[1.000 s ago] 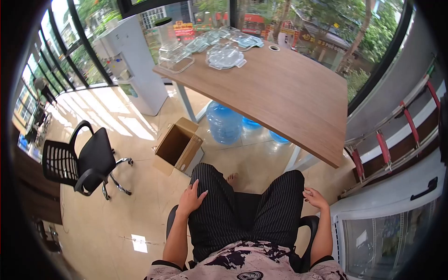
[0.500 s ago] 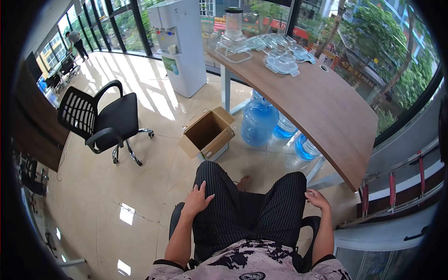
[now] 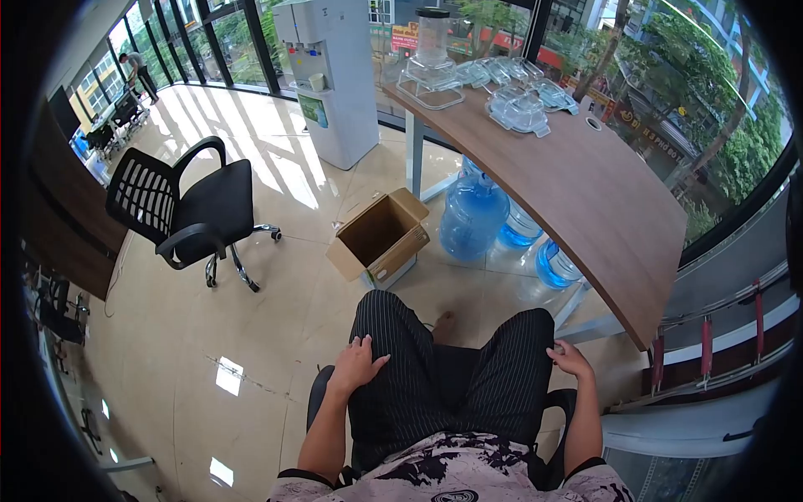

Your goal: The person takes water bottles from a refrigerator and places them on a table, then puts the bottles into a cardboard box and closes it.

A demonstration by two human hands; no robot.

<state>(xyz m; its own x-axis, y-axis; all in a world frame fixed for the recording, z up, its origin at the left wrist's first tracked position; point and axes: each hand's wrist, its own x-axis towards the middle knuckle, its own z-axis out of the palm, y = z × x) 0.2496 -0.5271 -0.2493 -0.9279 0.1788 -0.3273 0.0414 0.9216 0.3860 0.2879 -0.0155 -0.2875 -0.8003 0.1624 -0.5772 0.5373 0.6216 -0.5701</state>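
Note:
My left hand point(image 3: 358, 366) rests on my left thigh in dark pinstriped trousers point(image 3: 393, 376), its fingers apart and nothing in it. On the other side, my right hand point(image 3: 571, 359) lies against the outside of my right knee, its fingers loosely apart; I see nothing held there. Ahead of my knees an open cardboard box point(image 3: 401, 258) stands on the floor with its flaps folded out. Several clear containers point(image 3: 514, 111) lie at the far end of the wooden desk point(image 3: 594, 192), beside a clear jar with a black lid point(image 3: 432, 38).
Blue water bottles point(image 3: 473, 217) stand under the desk. A black office chair point(image 3: 213, 201) is at the left, and a white water dispenser point(image 3: 339, 117) is by the windows. A ladder with red parts point(image 3: 707, 347) lies at the right. Another person point(image 3: 140, 74) stands far off.
The view has shifted slightly, so the room appears a little to the right. My left hand's fingers have drawn a bit closer together on the thigh; my right hand stays by the knee.

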